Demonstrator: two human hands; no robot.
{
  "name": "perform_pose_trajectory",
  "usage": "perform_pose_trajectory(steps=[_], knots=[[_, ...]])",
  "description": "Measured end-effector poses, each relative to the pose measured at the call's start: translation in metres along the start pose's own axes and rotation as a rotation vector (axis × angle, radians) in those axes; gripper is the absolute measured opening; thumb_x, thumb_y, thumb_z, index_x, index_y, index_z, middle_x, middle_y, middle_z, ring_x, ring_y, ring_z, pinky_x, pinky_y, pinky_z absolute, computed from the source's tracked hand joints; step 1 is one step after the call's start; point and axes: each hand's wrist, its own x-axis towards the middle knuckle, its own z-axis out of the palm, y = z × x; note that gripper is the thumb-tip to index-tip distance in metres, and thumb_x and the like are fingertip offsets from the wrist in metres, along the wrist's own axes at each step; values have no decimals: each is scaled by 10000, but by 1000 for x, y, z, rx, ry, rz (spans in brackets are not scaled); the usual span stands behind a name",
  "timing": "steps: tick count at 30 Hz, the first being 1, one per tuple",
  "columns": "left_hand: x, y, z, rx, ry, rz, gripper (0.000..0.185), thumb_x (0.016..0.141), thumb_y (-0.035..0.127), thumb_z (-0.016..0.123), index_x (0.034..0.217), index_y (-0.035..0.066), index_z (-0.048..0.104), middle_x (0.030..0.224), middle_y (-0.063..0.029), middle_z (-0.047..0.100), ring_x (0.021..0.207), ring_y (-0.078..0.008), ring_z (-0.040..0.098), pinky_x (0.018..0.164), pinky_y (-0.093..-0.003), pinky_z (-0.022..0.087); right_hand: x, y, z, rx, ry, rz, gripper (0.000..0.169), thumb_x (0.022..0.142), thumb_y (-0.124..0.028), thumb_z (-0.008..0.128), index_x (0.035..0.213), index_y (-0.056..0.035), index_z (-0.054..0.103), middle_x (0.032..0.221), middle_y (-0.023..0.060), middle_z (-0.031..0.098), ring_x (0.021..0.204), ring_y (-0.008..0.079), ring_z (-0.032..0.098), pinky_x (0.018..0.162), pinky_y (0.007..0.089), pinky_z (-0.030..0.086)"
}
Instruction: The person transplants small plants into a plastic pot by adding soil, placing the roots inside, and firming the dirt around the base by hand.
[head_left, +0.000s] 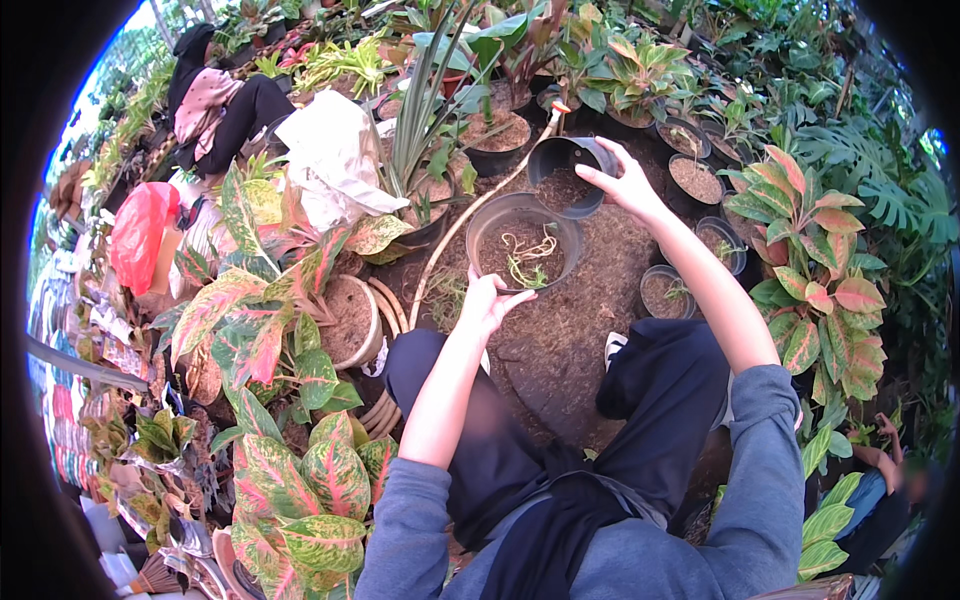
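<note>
My left hand (486, 300) grips the near rim of a large black plastic plant pot (478, 232), thumb and fingers at its edge. Soil lies in that pot, with a small green plant (529, 276) and its long pale roots on top. My right hand (619, 180) holds a smaller black plastic pot (540, 161) by its right rim, tilted over the far right edge of the large pot. Dark soil (561, 189) shows inside the smaller pot. Whether the two pots touch, I cannot tell.
A pale hose (450, 232) runs along the ground left of the large pot. Potted aglaonema plants (337, 465) crowd the left, more (825, 277) the right. Small pots (666, 291) of seedlings stand at the right. A white sack (330, 157) is beyond. A person (214, 105) sits far left, another (877, 480) lower right.
</note>
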Motion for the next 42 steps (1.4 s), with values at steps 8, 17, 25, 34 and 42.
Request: perform_pose_trajectory(steps=[8, 17, 25, 34, 42], knots=[[10, -3, 3, -11, -17, 36, 698, 688, -108, 310, 1290, 187, 114, 1308, -271, 204, 1079, -588, 357, 760, -581, 508, -41, -19, -5, -471, -115, -261, 853, 590, -444, 776, 1299, -169, 389, 1223, 193, 311, 1153, 354, 380, 976, 420, 339], [11, -5, 7, 11, 34, 40, 681, 692, -103, 316, 1282, 176, 121, 1285, -282, 215, 1046, -603, 373, 751, -581, 511, -62, -36, 11, -599, -336, -503, 848, 560, -278, 807, 1297, -201, 392, 1267, 171, 261, 1172, 368, 359, 988, 426, 334], [9, -5, 7, 43, 53, 109, 732, 673, -100, 324, 1301, 204, 102, 1294, -270, 184, 1031, -613, 381, 727, -575, 521, -69, -34, 22, -677, -338, -659, 857, 509, -166, 799, 1270, -230, 410, 1245, 172, 295, 1166, 383, 377, 930, 422, 425], [13, -2, -9, -17, 36, 170, 752, 685, -105, 301, 1319, 230, 76, 1285, -281, 230, 1038, -586, 399, 722, -585, 519, -51, -10, 14, -345, 31, -331, 825, 600, -364, 792, 1296, -175, 391, 1256, 168, 278, 1176, 333, 369, 983, 441, 334], [6, 2, -8, -43, 82, 162, 753, 700, -109, 305, 1328, 232, 69, 1316, -266, 195, 1071, -559, 393, 755, -597, 501, -32, 165, -5, 39, 540, 640, 891, 587, -521, 746, 1308, -157, 370, 1268, 231, 318, 1142, 357, 408, 852, 480, 457]])
